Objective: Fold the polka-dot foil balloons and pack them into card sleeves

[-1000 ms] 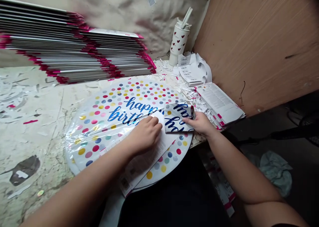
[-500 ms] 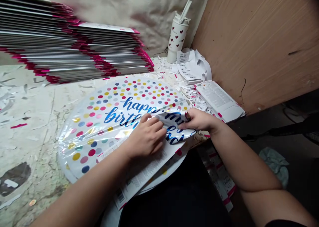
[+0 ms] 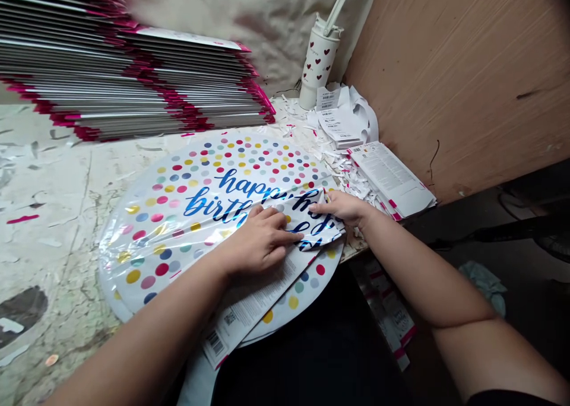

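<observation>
A round foil balloon (image 3: 187,240) with coloured dots and blue "happy birthday" lettering lies flat on the table. Its right part is folded over toward me, lettering showing on the doubled foil. My right hand (image 3: 345,209) pinches the folded edge between thumb and fingers. Lying palm down on the balloon, my left hand (image 3: 260,240) presses the foil, index finger stretched toward the fold and thumb apart from it. A white printed card (image 3: 249,311) with a barcode and pink edge rests on the balloon, partly under my left hand. More dotted foil shows beneath the card.
Tall stacks of pink-edged folded cards (image 3: 146,85) stand at the back left. A white tumbler with hearts (image 3: 318,62), barcode labels (image 3: 341,121) and printed cards (image 3: 392,177) line the right side. Paper scraps (image 3: 351,177) litter the table. A wooden panel (image 3: 454,79) rises at the right.
My right hand has moved slightly left and lower, folding the foil farther over. The left index finger has straightened from a curled grip onto the fold.
</observation>
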The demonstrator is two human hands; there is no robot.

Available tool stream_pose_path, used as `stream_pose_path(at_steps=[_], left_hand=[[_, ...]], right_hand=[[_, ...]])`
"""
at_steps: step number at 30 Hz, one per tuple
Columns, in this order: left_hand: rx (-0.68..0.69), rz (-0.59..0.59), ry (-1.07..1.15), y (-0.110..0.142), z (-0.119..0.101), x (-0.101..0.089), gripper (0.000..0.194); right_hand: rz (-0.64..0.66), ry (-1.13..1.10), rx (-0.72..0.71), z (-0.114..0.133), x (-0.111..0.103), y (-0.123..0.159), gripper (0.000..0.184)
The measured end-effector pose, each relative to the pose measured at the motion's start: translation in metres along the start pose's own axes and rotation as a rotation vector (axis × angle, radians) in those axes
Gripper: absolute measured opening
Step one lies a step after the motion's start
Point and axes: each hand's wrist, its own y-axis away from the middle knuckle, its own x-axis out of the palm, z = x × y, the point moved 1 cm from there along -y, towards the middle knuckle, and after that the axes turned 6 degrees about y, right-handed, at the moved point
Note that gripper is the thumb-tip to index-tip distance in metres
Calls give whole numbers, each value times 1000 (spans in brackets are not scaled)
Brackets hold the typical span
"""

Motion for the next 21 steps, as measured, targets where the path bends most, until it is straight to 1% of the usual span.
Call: stream_pose_path(at_steps=[2,5,9,13,17,19,21], left_hand=[[-6,11,-1,1,-1,-1,41],[12,30,1,1,-5,-2,40],[-10,30,-55,-2,-13,-3,27],[2,56,-67,-3,-18,-4,14],[42,28,-84,-2,-22,-7,13],[62,4,-87,-1,-23,-9,13],[60,-3,-77,0,-23,-9,11]], right_hand=[[-45,-49,11,-2,0,-1,39],[-40,33,-17,1,1,1,44],[-66,97,-61,5,4,2,47],[31,135,-92,4,0,-1,49],[96,234,-83,8,-1,-5,46],[104,291,-72,13,3,-8,43],[74,273,-75,19,9,-11,37]])
